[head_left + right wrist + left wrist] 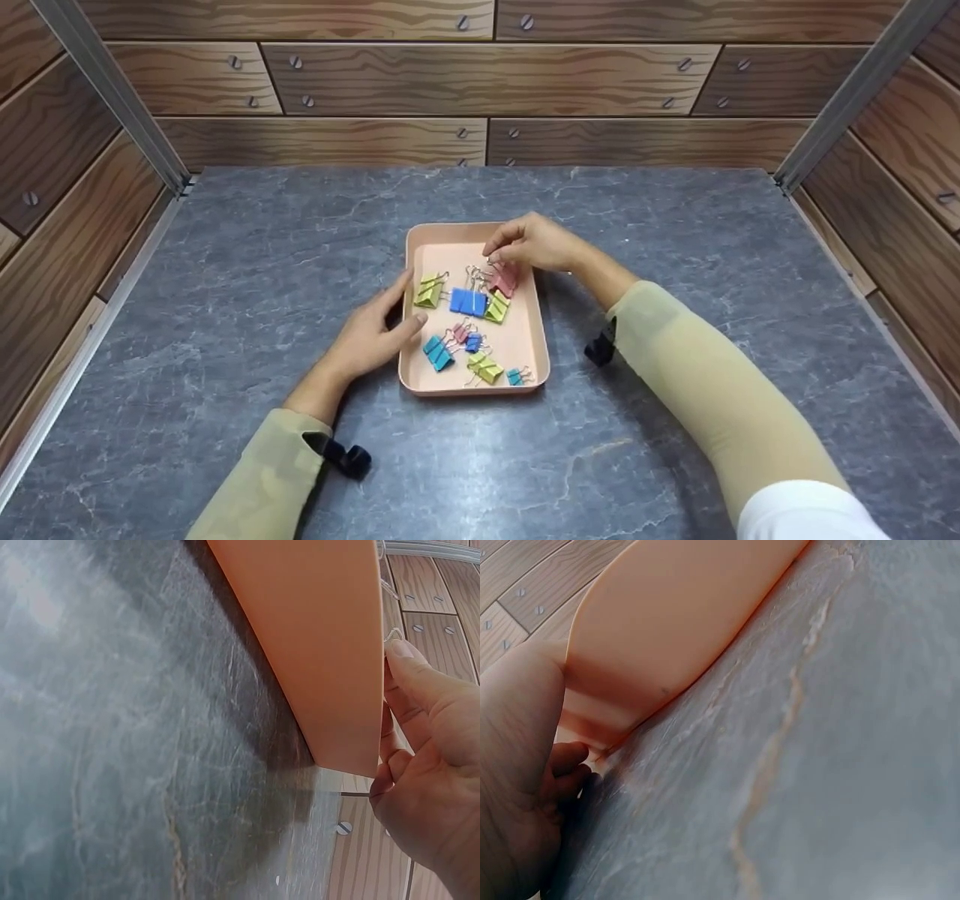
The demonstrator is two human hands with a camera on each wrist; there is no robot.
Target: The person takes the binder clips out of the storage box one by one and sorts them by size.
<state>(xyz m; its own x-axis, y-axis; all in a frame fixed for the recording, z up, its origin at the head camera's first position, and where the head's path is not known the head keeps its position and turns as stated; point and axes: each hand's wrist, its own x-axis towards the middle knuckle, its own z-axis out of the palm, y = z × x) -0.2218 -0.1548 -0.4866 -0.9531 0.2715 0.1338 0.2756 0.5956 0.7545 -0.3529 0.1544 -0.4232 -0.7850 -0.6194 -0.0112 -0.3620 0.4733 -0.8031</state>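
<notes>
A pink tray (525, 352) holds several binder clips. My left hand (371, 334) grips its left side, thumb over the rim and the other fingers along the outer wall; the left wrist view shows this hand (517, 772) against the tray wall (667, 615). At the tray's far right, my right hand (544, 244) pinches a wire handle of the large pink binder clip (503, 279). In the right wrist view, thumb and fingertips of this hand (435, 727) meet at a bit of wire above the rim, while the clip's body is hidden behind the tray wall (322, 652).
Beside the pink clip lie a blue binder clip (468, 301) and a yellow-green one (497, 307). Another yellow-green clip (429, 291) sits at the left wall. Nearer are a teal clip (438, 352), a yellow-green clip (485, 367) and small ones. Wood-patterned walls (487, 79) surround the marbled table (300, 225).
</notes>
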